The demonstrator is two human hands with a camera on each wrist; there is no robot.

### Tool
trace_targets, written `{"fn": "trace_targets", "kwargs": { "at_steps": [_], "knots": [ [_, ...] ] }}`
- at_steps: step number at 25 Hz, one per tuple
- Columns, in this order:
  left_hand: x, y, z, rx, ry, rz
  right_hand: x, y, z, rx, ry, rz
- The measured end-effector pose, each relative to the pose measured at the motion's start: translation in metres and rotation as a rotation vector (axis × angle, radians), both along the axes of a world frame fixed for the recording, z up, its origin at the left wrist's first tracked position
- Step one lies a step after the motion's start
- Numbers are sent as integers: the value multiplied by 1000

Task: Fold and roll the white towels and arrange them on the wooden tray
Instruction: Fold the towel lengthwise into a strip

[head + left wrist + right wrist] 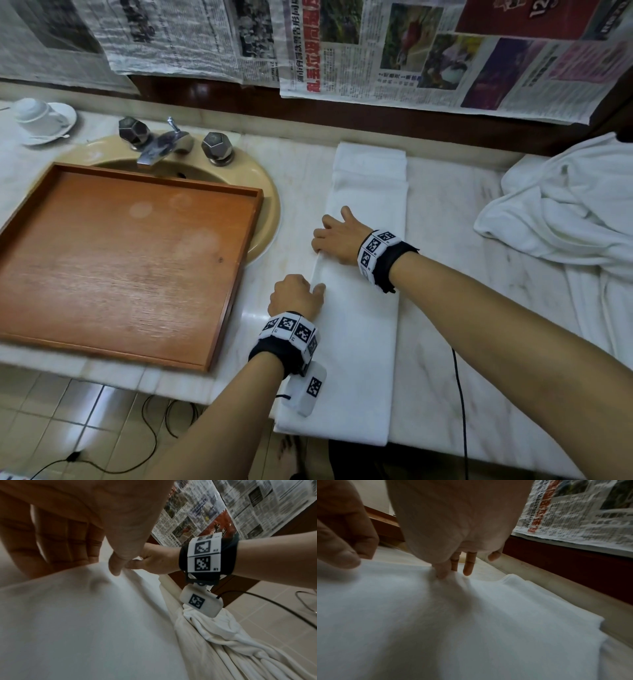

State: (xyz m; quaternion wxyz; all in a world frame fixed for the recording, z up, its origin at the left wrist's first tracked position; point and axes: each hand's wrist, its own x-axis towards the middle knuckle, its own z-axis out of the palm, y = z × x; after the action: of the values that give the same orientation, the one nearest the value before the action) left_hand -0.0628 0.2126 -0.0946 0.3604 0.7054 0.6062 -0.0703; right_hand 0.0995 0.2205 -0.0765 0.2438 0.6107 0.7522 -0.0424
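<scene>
A white towel (pixel 366 325) lies folded into a long narrow strip on the marble counter, running from the front edge to the back wall. My left hand (pixel 317 287) pinches its left edge about halfway along, thumb on top (pixel 116 566). My right hand (pixel 318 240) grips the same edge a little farther back; its fingers (pixel 443 572) dig into the towel (pixel 453 628) at the edge. The wooden tray (pixel 120 257) sits bare to the left, partly over the sink. More white towels (pixel 565 212) lie in a loose heap at the right.
A beige sink (pixel 267 205) with a metal tap (pixel 161 144) lies behind the tray. An upturned cup on a saucer (pixel 37 116) stands at the far left. Newspaper (pixel 376 51) covers the wall. A black cable (pixel 460 394) crosses the counter's front edge.
</scene>
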Motion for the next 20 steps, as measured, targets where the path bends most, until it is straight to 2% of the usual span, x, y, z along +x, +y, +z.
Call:
{"fn": "trace_targets", "kwargs": {
  "at_steps": [3,6,7,9,10,11,13,15,16,17,19,20],
  "knots": [
    [11,4,0,8,18,2,7,11,1,55,8,-28],
    [11,7,3,-32,67,3,5,5,-19,166,124,-123],
    [13,9,5,-29,91,-8,6,-5,-25,198,194,-248],
    [25,12,9,62,130,-65,17,-33,-37,226,297,-609],
    [37,13,9,129,88,-114,23,-48,-41,213,305,-766],
    [53,13,7,176,8,-208,31,-62,-43,181,298,-872],
    [85,9,0,172,-151,-548,44,-84,-50,96,322,-940],
    [99,12,-20,152,-136,-829,51,-93,-54,63,345,-916],
    [100,20,-32,160,-80,-829,53,-94,-55,64,355,-910],
    [98,28,-39,166,-2,-728,55,-94,-56,62,359,-910],
    [97,43,-37,105,131,-291,56,-94,-56,43,354,-904],
    [101,48,-28,54,150,-146,54,-93,-55,32,352,-904]
  ]
}}
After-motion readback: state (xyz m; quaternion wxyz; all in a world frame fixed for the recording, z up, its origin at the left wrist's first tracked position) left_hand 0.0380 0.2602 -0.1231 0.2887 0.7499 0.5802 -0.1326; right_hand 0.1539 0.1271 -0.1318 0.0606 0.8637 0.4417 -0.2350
